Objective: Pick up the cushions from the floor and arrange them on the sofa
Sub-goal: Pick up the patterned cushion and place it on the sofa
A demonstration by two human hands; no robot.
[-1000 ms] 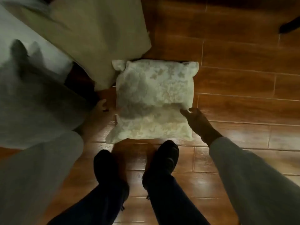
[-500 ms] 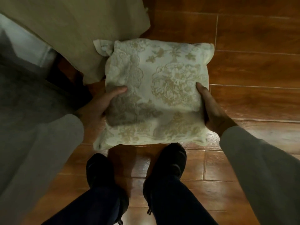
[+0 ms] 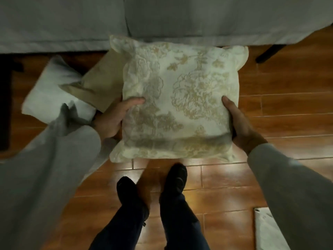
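A cream cushion with a gold floral pattern is held flat in front of me, above the floor. My left hand grips its left edge, thumb on top. On the right edge sits my right hand, thumb also on top. The grey sofa runs across the top of the view, just beyond the cushion's far edge. Two more cushions lie on the floor to the left: a plain beige cushion and a white cushion, partly hidden by my left sleeve.
My two dark shoes stand on the wooden plank floor below the cushion. A dark sofa leg shows at the upper right. A pale flat thing lies on the floor at the lower right.
Both hands closed on the floral cushion's sides and lifted it off the floor. The view has swung up, so the grey sofa now fills the top.
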